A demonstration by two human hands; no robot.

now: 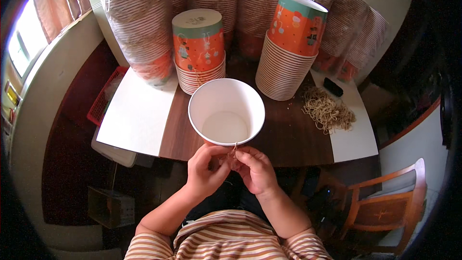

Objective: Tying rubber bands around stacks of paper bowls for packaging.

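Note:
A large white-lined paper bucket (226, 110) stands with its mouth up near the table's front edge; a sliver of orange outer wall shows below the rim. Right at its near side, my left hand (206, 169) and my right hand (257, 171) meet with fingers pinched. Between the fingertips is a thin tan cord (236, 147), its end sticking up against the bucket's rim. How the cord joins the bucket is hidden by my fingers. Off to the right lies a tangled pile of similar tan cords (329, 110).
Behind the bucket are a left stack of orange and green paper buckets (198, 43) and a taller right stack (291, 43). Plastic-wrapped bucket stacks (137, 19) line the back. A small black object (333, 87) lies by the cords. A wooden chair (385, 207) stands at right.

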